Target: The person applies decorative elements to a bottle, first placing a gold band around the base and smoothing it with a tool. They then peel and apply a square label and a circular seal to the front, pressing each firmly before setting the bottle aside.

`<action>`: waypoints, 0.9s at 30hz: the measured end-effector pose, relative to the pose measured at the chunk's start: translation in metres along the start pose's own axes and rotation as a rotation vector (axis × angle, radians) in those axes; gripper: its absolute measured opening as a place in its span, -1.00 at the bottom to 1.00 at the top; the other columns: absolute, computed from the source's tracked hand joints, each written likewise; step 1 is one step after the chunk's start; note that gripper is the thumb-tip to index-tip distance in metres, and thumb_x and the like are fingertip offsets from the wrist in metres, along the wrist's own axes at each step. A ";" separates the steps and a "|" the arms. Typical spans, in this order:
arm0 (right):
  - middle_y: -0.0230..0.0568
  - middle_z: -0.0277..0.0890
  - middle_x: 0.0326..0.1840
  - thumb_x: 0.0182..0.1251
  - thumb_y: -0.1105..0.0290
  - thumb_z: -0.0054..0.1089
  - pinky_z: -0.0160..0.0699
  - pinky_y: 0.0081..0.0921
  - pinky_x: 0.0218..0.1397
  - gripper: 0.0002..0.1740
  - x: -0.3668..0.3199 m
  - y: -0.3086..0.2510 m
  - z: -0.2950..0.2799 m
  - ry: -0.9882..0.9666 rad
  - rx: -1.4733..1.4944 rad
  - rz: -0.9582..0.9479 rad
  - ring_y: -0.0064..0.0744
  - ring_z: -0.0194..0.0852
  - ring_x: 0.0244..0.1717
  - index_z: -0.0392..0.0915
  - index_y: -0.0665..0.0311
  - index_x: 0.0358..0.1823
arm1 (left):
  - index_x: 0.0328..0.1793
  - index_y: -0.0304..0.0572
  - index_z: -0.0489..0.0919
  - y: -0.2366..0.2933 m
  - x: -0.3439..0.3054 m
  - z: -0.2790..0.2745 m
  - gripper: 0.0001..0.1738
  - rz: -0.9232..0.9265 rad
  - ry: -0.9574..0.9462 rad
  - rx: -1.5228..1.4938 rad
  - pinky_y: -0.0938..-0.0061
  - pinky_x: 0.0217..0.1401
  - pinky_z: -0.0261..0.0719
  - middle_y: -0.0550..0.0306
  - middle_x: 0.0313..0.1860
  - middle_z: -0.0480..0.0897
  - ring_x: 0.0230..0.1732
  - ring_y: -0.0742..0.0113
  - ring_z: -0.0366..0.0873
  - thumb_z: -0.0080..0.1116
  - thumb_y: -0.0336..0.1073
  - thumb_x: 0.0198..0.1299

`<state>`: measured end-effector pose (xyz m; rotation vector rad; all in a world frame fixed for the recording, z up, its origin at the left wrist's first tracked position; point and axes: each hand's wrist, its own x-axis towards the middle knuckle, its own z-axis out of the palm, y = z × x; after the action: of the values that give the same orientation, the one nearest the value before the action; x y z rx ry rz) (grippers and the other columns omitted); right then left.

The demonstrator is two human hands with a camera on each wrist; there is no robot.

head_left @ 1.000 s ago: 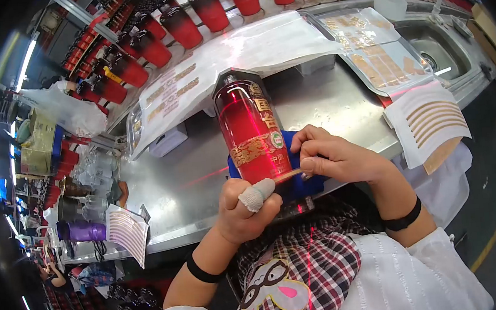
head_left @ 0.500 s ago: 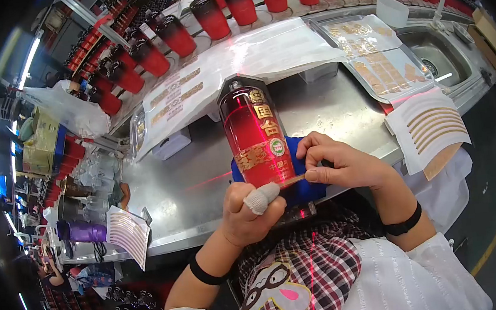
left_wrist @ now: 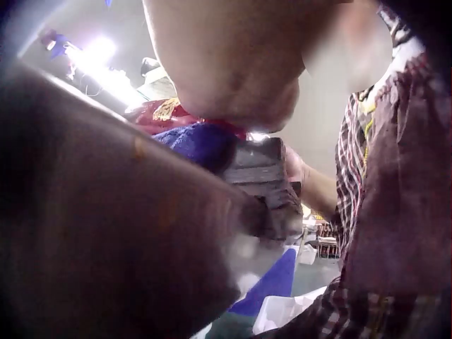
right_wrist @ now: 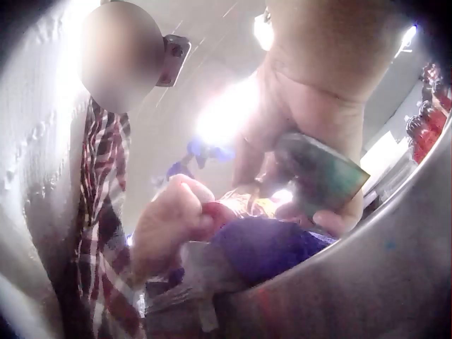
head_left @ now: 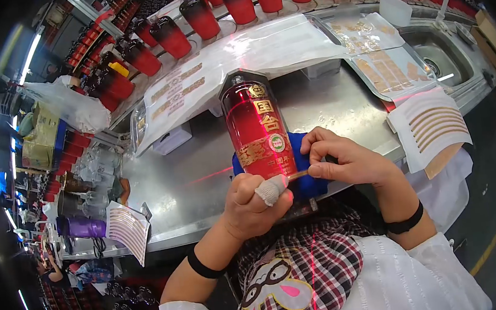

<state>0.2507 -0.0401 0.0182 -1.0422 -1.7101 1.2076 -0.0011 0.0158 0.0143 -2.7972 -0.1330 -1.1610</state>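
Observation:
A red and black bottle (head_left: 254, 128) with gold lettering lies on its side, neck away from me, on a blue cloth (head_left: 299, 144) at the table's near edge. At its base, my left hand (head_left: 252, 200) has curled fingers, and its wrapped digit presses one end of a thin gold strip (head_left: 298, 175). My right hand (head_left: 343, 159) pinches the strip's other end between thumb and finger, just right of the base. A flat dark-green piece (right_wrist: 321, 176) sits in the right hand in the right wrist view. The left fingertips are hidden in the left wrist view.
White sheets with gold decals (head_left: 180, 90) lie behind the bottle. A tray of decals (head_left: 380, 75) stands near the sink (head_left: 446, 58). Sheets of curved strips hang at the right (head_left: 434, 124) and left (head_left: 127, 227) edges. Red bottles (head_left: 201, 20) line the back.
The strip stretches between my hands throughout; a shorter length shows now than half a second ago. My left hand has shifted slightly right, and the bottle has turned slightly, bringing its lettering nearer the middle.

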 end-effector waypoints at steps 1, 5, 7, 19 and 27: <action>-0.23 0.26 0.05 0.36 0.25 0.25 0.19 -0.46 0.21 -0.76 0.000 0.000 0.000 -0.003 -0.013 -0.005 -0.40 0.19 0.10 0.48 0.25 -0.36 | -0.44 0.03 0.61 -0.001 0.000 0.001 -0.75 0.009 -0.003 -0.013 0.30 -0.20 0.40 0.20 -0.04 0.56 -0.09 0.14 0.40 0.37 -0.39 -0.35; -0.22 0.27 0.05 0.36 0.25 0.24 0.19 -0.47 0.20 -0.76 0.000 0.001 -0.001 0.003 -0.031 -0.013 -0.41 0.19 0.10 0.48 0.26 -0.35 | -0.40 0.02 0.62 0.005 -0.013 0.003 -0.73 -0.119 0.022 -0.005 0.27 -0.17 0.42 0.22 0.01 0.57 -0.05 0.14 0.38 0.37 -0.38 -0.34; -0.22 0.27 0.05 0.37 0.25 0.24 0.20 -0.48 0.19 -0.76 0.001 0.002 -0.001 -0.007 -0.035 -0.005 -0.41 0.20 0.09 0.48 0.26 -0.35 | -0.39 0.02 0.62 0.007 -0.013 0.002 -0.73 -0.113 0.029 0.033 0.27 -0.17 0.42 0.22 0.03 0.56 -0.04 0.13 0.38 0.37 -0.37 -0.34; -0.08 0.39 -0.03 0.28 0.32 0.27 0.28 -0.28 0.21 -0.79 0.005 0.000 -0.004 -0.007 -0.221 0.029 -0.15 0.30 0.08 0.49 0.30 -0.36 | -0.09 0.03 0.63 0.004 -0.019 0.007 -0.63 -0.147 0.049 -0.154 0.30 -0.12 0.48 0.13 0.06 0.59 -0.09 0.15 0.48 0.38 -0.33 -0.11; -0.20 0.31 0.01 0.18 0.34 0.36 0.32 -0.50 0.09 -0.77 -0.001 -0.008 0.009 0.080 -0.046 0.161 -0.37 0.28 0.05 0.49 0.29 -0.41 | -0.16 0.05 0.66 0.010 -0.011 0.003 -0.69 -0.031 0.156 -0.005 0.33 -0.07 0.53 0.15 0.09 0.57 0.00 0.21 0.48 0.34 -0.33 -0.13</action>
<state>0.2418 -0.0455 0.0232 -1.2592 -1.6241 1.2138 -0.0056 0.0063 0.0042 -2.7042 -0.1601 -1.3820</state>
